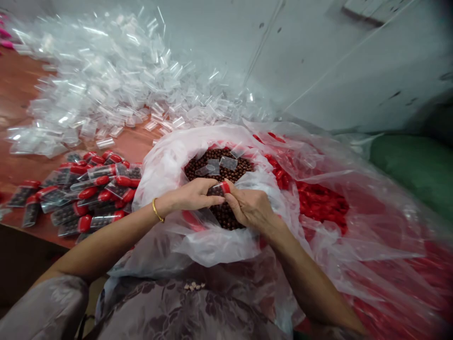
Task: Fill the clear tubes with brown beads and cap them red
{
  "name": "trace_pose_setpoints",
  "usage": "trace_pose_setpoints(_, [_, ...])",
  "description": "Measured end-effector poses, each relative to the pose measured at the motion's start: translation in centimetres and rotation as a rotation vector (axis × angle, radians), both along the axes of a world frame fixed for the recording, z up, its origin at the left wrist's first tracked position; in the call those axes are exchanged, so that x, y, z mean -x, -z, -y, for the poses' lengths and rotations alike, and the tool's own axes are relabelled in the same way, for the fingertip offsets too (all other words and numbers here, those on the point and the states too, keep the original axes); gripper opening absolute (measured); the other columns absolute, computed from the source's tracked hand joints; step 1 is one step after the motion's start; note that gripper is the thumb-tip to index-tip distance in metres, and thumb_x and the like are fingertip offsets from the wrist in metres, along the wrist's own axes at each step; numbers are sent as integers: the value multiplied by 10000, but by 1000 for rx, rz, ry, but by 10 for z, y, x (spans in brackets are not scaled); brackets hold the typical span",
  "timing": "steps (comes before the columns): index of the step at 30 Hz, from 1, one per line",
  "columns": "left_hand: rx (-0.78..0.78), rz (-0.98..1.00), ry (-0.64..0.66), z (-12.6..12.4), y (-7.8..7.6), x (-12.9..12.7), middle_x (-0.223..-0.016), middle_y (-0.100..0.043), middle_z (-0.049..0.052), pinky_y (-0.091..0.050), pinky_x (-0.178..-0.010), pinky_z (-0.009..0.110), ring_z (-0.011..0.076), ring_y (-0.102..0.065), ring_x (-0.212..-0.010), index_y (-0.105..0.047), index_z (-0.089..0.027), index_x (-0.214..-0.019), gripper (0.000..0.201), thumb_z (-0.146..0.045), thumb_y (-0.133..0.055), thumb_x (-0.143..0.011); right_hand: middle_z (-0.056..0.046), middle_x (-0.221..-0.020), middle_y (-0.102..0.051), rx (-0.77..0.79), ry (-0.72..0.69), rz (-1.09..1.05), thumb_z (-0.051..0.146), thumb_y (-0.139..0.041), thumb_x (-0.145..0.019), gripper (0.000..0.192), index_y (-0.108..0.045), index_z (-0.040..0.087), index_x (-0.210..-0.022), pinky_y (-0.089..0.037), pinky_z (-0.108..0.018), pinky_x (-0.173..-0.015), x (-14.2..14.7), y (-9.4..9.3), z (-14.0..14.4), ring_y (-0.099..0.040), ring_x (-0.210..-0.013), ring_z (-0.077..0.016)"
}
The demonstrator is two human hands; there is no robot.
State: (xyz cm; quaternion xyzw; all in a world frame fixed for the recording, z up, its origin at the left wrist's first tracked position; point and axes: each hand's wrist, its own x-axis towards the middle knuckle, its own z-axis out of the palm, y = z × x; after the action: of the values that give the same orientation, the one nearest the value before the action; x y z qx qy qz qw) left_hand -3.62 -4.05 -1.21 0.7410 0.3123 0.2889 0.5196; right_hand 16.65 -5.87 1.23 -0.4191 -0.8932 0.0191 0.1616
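My left hand and my right hand meet over an open plastic bag full of small dark brown beads. Together they pinch a small clear packet that holds brown beads and a red piece at its end. A gold bangle sits on my left wrist. Three empty clear packets lie on top of the beads.
Filled packets with red ends lie piled on the brown table at left. Behind them spreads a heap of empty clear packets. A big clear bag of red pieces sits at right, a green sack beyond it.
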Motion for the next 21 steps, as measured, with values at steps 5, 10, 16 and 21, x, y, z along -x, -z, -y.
trace_pose_setpoints(5, [4,-47,56,2,-4,-2,-638,-458,-42,-301,-548,222,85,-396,-582,-542,-142,-735,441,-568,-652,-741,-64,-625,-621,217,113,-485,620,-143,-945,739,-720,177,-815,-448,-291,-585,20,1,-15,-580,-589,-163])
trace_pose_setpoints(10, [-85,-74,30,3,-3,1,-626,-467,-30,-298,-545,230,92,-401,-571,-528,-141,-695,475,-604,-582,-789,-53,-892,-614,603,95,-792,654,-53,-922,786,-453,171,-1395,-507,-299,-654,48,10,-26,-582,-703,-152])
trace_pose_setpoints(16, [-321,-208,-9,3,2,-1,-783,-643,67,-395,-648,269,174,-555,-696,-632,-118,-854,420,-534,-624,-803,-76,-1188,-593,593,-31,-523,622,-208,-942,663,-390,241,-1453,-431,-401,-1004,44,12,-28,-556,-1083,-198])
trace_pose_setpoints(21, [-407,-341,-72,15,-1,-6,-735,-637,69,-382,-618,276,184,-575,-667,-622,-139,-834,382,-520,-598,-830,-101,-1116,-620,373,106,-621,553,-192,-961,591,-506,238,-1350,-450,-471,-970,39,27,-28,-584,-1053,-240])
